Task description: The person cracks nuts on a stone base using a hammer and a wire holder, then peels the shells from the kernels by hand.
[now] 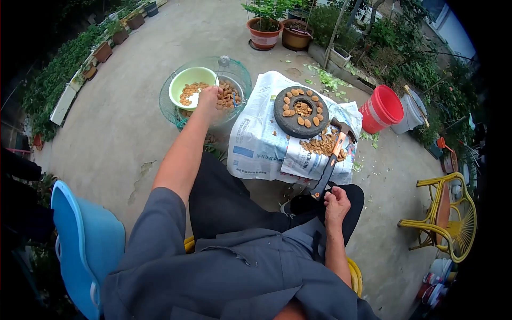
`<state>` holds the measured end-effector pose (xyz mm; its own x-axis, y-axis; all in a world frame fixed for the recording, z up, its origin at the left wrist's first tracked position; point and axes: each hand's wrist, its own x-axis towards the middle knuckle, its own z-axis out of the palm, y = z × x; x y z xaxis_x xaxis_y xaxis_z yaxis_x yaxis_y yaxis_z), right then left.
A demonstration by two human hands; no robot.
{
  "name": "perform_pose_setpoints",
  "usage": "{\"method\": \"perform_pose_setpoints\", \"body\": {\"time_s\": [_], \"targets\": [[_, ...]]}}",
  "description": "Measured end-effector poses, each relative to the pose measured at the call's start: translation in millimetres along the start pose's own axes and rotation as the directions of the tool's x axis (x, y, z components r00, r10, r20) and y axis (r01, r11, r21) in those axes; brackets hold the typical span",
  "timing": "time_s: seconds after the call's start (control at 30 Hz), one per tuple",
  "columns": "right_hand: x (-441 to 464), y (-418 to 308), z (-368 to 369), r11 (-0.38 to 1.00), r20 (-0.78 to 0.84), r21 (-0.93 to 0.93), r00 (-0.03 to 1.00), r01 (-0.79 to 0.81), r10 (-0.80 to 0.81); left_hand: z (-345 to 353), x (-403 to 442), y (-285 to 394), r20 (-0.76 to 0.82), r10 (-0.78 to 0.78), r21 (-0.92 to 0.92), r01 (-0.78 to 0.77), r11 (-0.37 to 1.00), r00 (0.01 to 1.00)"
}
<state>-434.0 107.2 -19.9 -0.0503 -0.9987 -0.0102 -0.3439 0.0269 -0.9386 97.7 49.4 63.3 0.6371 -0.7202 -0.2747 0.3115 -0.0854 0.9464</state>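
Note:
My left hand (209, 100) reaches over the meeting rims of a pale green bowl (176, 100) and a metal bowl (239, 88) of brown nuts, its fingers together; whatever they hold is too small to tell. Light kernels (190, 92) lie in the green bowl. Near my right knee, my right hand (337, 207) is curled, with its contents hidden. Just beside it ends the handle of a hammer (332, 160), whose head rests on the newspaper (254, 140). A round dark stone block (283, 116) carries a ring of brown nuts, with broken pieces in its central hollow.
Shell pieces (321, 145) are scattered on the newspaper. To the right stand a red bucket (382, 109), a white bucket (409, 113) and a yellow chair (453, 216). At the left is a blue tub (101, 234). Potted plants (264, 34) stand at the back.

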Motion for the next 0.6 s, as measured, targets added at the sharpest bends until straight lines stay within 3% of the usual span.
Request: {"method": "perform_pose_setpoints", "body": {"time_s": [0.07,0.13,0.23,0.33,0.4,0.43,0.53,0.6], "targets": [[9.4,-0.6,1.1,0.998,-0.016,-0.051,0.999,0.031,-0.031,4.0,0.4,-10.6,-0.048,0.038,0.032,-0.037,0.999,0.998],[16.4,-26.3,6.1,0.993,-0.065,-0.021,0.991,-0.120,0.118,16.3,-24.1,-13.3,0.021,0.086,-0.024,-0.086,0.996,0.996],[55.0,85.1,16.8,0.972,0.094,-0.201,0.990,0.125,-0.108,34.3,-68.8,-26.4,0.197,-0.007,-0.126,0.032,0.992,0.980],[64.2,83.2,27.9,0.984,0.260,0.139,0.963,-0.110,0.071,62.3,-142.6,-43.2,0.326,-0.125,-0.148,0.181,0.972,0.937],[55.3,47.9,40.6,0.868,0.351,0.389,0.921,-0.308,0.169,77.9,-182.9,-59.9,0.369,-0.184,-0.179,0.264,0.948,0.911],[47.8,7.3,33.0,0.855,0.420,0.356,0.882,-0.377,0.214,83.0,-197.4,-71.1,0.382,-0.191,-0.180,0.276,0.944,0.904],[49.1,0.2,22.9,0.741,0.567,0.438,0.796,-0.508,0.211,94.1,-213.9,-101.2,0.423,-0.254,-0.175,0.354,0.919,0.870],[49.2,0.7,18.6,0.553,0.636,0.538,0.737,-0.636,0.230,99.7,-210.9,-109.5,0.449,-0.340,-0.161,0.449,0.879,0.827]]}}
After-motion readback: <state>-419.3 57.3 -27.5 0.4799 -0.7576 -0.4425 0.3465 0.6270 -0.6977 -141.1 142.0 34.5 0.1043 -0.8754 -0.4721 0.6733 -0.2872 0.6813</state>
